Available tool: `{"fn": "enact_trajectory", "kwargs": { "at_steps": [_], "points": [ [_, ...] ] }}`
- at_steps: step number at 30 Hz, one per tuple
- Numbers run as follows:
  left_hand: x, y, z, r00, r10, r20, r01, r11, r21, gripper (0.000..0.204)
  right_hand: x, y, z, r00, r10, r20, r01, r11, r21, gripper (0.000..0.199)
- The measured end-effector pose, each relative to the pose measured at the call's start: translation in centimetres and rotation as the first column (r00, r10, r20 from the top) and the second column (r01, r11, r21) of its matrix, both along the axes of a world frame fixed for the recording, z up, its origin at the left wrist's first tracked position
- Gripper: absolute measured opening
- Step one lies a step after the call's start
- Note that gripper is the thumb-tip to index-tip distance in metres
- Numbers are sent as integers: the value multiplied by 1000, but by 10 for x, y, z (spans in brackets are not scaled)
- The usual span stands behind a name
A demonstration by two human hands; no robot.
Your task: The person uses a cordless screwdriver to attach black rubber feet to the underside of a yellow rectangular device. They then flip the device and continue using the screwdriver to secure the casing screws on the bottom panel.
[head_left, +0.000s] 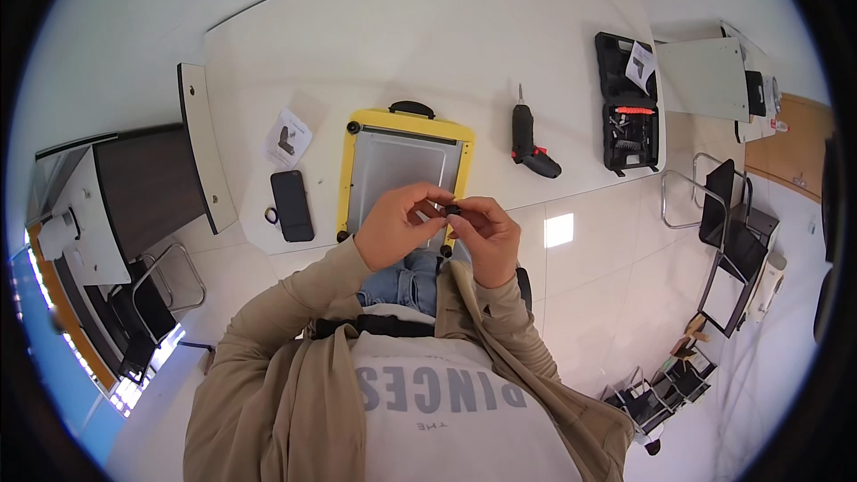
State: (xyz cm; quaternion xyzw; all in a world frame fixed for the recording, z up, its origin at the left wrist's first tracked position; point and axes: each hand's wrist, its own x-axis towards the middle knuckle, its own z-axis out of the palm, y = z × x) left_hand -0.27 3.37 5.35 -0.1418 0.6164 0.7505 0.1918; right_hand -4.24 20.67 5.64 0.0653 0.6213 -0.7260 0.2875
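Note:
Between the fingertips of both hands is a small black part (453, 211), mostly covered, so its kind does not show. My left hand (403, 225) is closed in a pinch on its left side. From the right, my right hand (491, 239) pinches the same part with thumb and forefinger. Both hands are over the near edge of a yellow-framed case (470, 156) with a grey metal panel (393, 163). A black handle (411, 109) sticks out at its far side. Black round feet sit at some corners, one at the far left (353, 127) and one near my right hand (446, 251).
Right of the case lies a black-and-red cordless screwdriver (525, 134). An open black tool box (614, 145) with bits and a leaflet (640, 67) is at the table's right end. To the left are a phone (292, 205), a black ring (270, 214) and another leaflet (287, 138).

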Motion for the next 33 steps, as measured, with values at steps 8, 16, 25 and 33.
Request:
{"fn": "enact_trajectory", "kwargs": {
  "at_steps": [8,16,25,33],
  "points": [
    [-20,13,8,983,51,-177,-82,982,-169,32,-12,3,0,954,69,-291,9,965,261,23],
    [-29,29,-1,973,160,-164,-177,980,-94,38,-22,5,-4,794,208,-571,78,897,436,25],
    [-28,28,-8,945,247,-215,-296,924,-242,56,-50,-1,-30,789,71,-611,197,912,360,19],
    [-4,21,-24,945,179,-273,-290,843,-453,61,-58,-10,-58,827,17,-562,217,913,347,13]
  ]
}}
